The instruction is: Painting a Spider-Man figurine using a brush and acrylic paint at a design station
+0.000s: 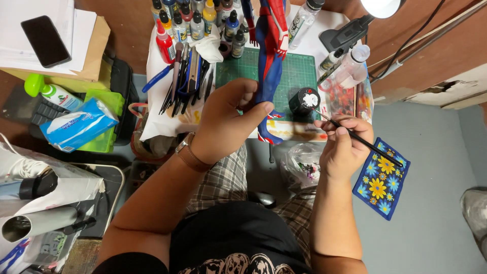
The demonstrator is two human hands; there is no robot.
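Observation:
My left hand (225, 121) grips a red and blue action figure (270, 56) by its legs, holding it over the green cutting mat (299, 71). A brown watch strap sits on that wrist. My right hand (345, 147) pinches a thin black paintbrush (362, 141), its tip pointing left toward a small black paint pot (304, 100) with white paint on top. The pot stands on the mat's right part, just right of the figure.
Several paint bottles (195, 23) line the table's far edge, with brushes and tools (185, 81) on a white cloth. A lamp (378, 7), clear bottles (350, 66), a tissue pack (76, 127), a phone (45, 40) and a flowered blue cloth (380, 180) lie around.

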